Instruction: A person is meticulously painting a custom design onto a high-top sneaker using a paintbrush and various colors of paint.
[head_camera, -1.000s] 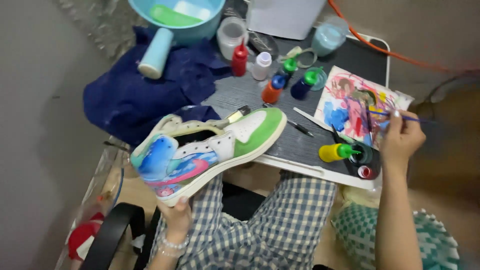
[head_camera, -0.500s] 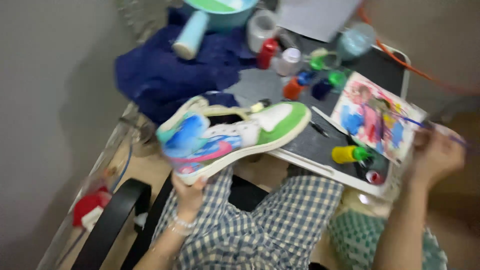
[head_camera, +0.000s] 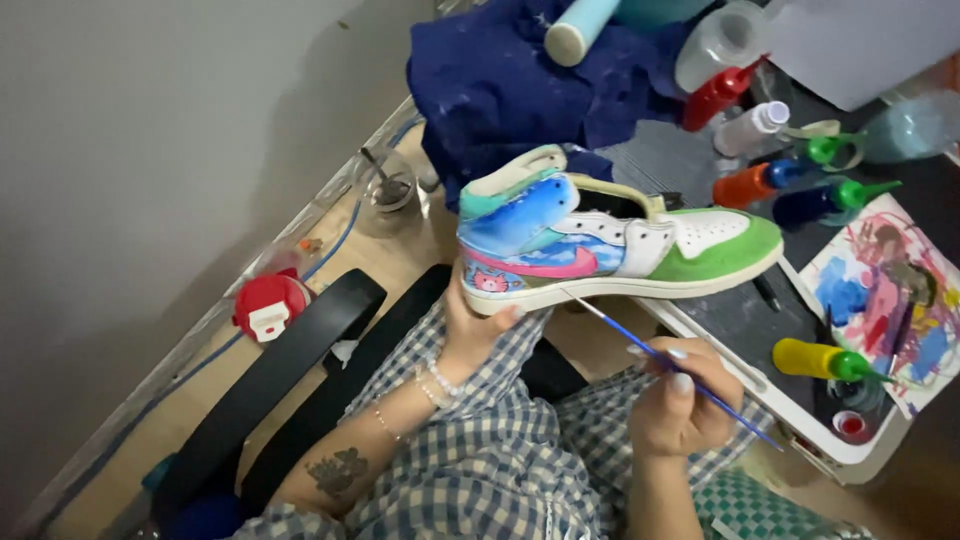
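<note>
The left hand (head_camera: 478, 330) grips the painted sneaker (head_camera: 610, 240) from below; at four o'clock, the right hand (head_camera: 685, 400) fingers pinch a thin paintbrush (head_camera: 672, 368).

Squeeze bottles of paint crowd the worktop (head_camera: 740, 320): a red bottle (head_camera: 715, 97) beside a clear white-capped bottle (head_camera: 748, 130), then an orange bottle (head_camera: 752, 183) and a dark blue bottle (head_camera: 815, 202), both lying down. A yellow bottle with a green cap (head_camera: 818, 360) lies near the front edge (just beside a small red pot (head_camera: 848, 424)). No labels, signs or screens can be made out.
</note>
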